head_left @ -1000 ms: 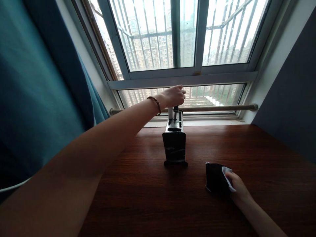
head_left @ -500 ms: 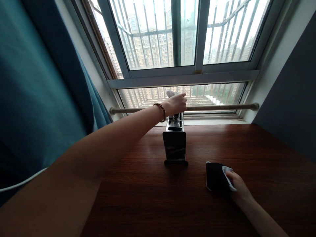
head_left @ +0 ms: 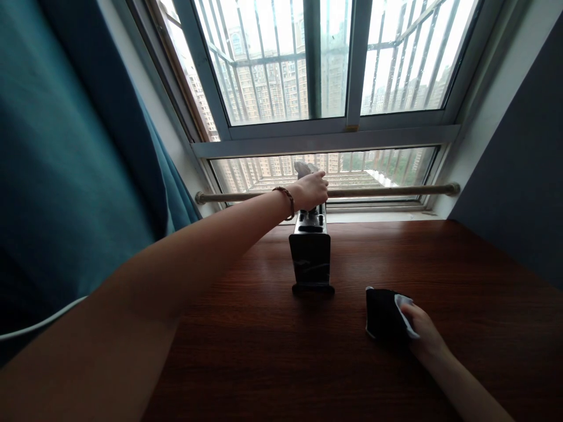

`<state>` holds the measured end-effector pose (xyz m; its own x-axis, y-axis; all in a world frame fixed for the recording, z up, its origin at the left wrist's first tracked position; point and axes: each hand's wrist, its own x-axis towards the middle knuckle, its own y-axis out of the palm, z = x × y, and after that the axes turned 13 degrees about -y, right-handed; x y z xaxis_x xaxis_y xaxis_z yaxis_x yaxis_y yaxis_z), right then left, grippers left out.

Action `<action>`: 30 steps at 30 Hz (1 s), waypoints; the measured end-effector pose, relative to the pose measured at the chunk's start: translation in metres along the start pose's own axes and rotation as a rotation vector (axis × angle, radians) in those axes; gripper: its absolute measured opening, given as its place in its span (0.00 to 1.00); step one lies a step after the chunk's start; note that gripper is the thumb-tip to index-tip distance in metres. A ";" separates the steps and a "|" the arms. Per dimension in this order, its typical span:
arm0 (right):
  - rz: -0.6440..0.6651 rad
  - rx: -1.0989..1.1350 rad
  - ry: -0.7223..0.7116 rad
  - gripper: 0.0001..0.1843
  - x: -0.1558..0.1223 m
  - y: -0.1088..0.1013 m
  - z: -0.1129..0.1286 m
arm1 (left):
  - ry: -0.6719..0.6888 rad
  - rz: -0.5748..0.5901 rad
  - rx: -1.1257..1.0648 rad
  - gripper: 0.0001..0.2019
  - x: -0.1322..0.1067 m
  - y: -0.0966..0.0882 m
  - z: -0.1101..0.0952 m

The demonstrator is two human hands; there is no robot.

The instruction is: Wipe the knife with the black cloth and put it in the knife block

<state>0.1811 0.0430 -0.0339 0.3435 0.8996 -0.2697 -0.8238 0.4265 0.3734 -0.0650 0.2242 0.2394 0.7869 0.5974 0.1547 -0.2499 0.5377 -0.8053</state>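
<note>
Your left hand point(head_left: 312, 190) is clenched over the top of the black holder point(head_left: 311, 261), fingers grasping a pale piece point(head_left: 303, 169) that pokes upward toward the window. The holder stands upright at mid-desk point(head_left: 272, 351), long axis vertical, narrow face toward you. Your right hand point(head_left: 421, 334) touches a black cloth point(head_left: 383, 313); I cannot tell whether it grips.

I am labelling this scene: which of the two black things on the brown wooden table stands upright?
The tall black box-shaped holder below the left hand. The other, a black pouch with a white edge, lies flat under the right hand.
</note>
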 end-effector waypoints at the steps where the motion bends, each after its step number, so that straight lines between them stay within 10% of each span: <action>1: 0.001 0.000 0.000 0.10 0.000 0.000 0.000 | -0.007 0.005 -0.004 0.10 -0.001 0.000 0.001; 13: 0.011 0.010 0.000 0.11 -0.003 0.003 0.002 | -0.032 -0.094 -0.093 0.06 -0.019 -0.021 0.001; 18: 0.008 0.006 -0.004 0.10 -0.003 0.003 0.002 | -0.275 -0.426 -0.634 0.13 -0.061 -0.021 -0.014; 20: 0.004 0.005 -0.010 0.10 -0.004 0.004 0.003 | -0.626 -0.652 -1.204 0.13 -0.084 -0.007 -0.031; 23: 0.001 0.011 -0.028 0.09 -0.008 0.008 0.006 | -0.915 -0.812 -1.408 0.13 -0.116 0.032 -0.063; 30: 0.072 0.039 -0.225 0.17 -0.025 0.035 0.023 | -1.320 -0.645 -2.079 0.14 -0.139 0.130 -0.121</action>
<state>0.1540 0.0372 0.0067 0.3799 0.9242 -0.0382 -0.8334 0.3599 0.4194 -0.1386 0.1386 0.0435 -0.2277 0.9716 -0.0648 0.9280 0.2367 0.2877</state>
